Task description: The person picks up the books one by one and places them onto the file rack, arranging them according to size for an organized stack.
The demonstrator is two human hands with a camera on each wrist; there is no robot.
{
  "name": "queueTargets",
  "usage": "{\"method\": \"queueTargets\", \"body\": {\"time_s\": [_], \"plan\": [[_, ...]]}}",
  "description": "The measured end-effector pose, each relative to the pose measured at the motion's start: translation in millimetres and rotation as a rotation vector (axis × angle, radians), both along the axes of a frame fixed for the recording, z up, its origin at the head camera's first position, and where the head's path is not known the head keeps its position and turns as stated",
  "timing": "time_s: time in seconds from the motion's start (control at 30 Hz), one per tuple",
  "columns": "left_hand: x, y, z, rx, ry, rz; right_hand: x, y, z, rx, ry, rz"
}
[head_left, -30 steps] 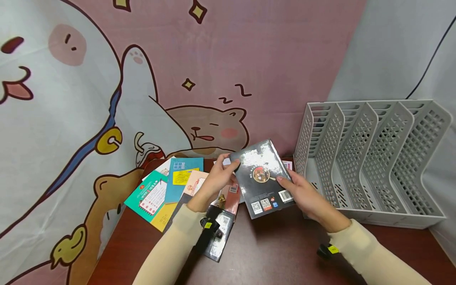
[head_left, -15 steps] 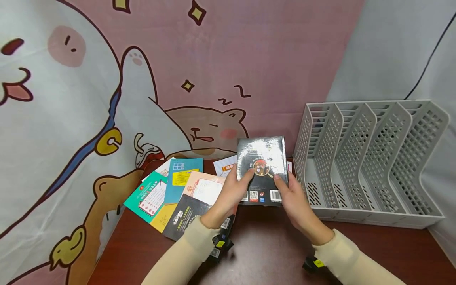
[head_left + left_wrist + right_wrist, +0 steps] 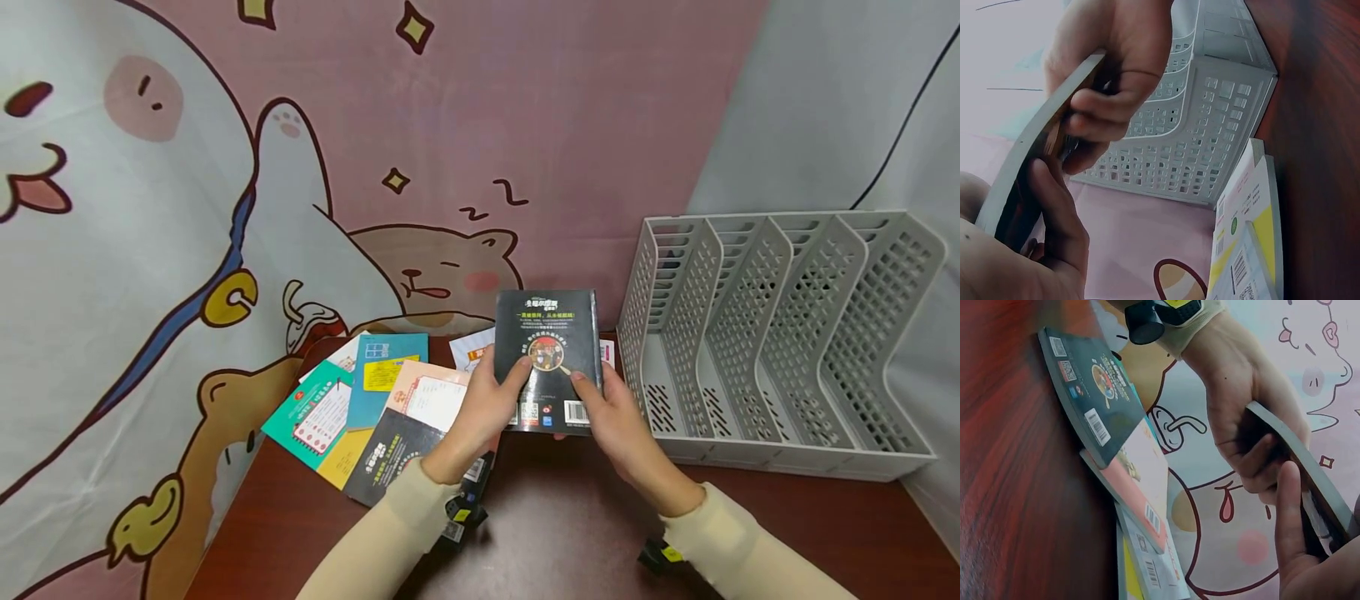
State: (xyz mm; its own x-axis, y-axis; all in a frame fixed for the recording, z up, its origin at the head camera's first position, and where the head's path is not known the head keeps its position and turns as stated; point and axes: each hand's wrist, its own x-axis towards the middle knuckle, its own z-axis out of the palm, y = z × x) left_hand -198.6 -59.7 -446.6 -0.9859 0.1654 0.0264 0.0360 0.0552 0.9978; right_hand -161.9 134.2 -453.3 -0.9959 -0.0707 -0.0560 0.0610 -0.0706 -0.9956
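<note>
Both hands hold a thin black book (image 3: 547, 325) above the table, its back cover facing up with a round magnifying-glass picture and a barcode. My left hand (image 3: 480, 408) grips the lower left edge, thumb on the cover. At the lower right edge my right hand (image 3: 626, 433) grips it the same way. The wrist views show the fingers of both hands curled under the book, its pale page edge (image 3: 1038, 125) seen side-on. To the left, a similar black book (image 3: 382, 458) overlaps a pink book (image 3: 431, 400), near my left wrist.
A grey file rack (image 3: 780, 454) with several slots stands at the right. A green book (image 3: 303, 425) and a blue book (image 3: 367, 404) lie fanned at the left. White-covered books (image 3: 472, 343) lie behind the held book. A printed cartoon cloth (image 3: 600, 125) hangs behind the table.
The black book has turned from slanted to upright. My left hand moved from its upper left corner to its lower left edge. Glare on the cover has faded, so its print shows.
</note>
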Motion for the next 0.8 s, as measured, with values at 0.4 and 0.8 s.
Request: {"method": "queueTargets", "body": {"time_s": [0.4,0.8], "plan": [[0.8,-9.3,4.7,0.037,-0.029,-0.087,-20.0,25,20.8,0.077,-0.028,0.057],[5.6,-2.6,2.4,0.062,-0.036,-0.187,-56.0,52,42.9,0.169,-0.093,0.069]]}}
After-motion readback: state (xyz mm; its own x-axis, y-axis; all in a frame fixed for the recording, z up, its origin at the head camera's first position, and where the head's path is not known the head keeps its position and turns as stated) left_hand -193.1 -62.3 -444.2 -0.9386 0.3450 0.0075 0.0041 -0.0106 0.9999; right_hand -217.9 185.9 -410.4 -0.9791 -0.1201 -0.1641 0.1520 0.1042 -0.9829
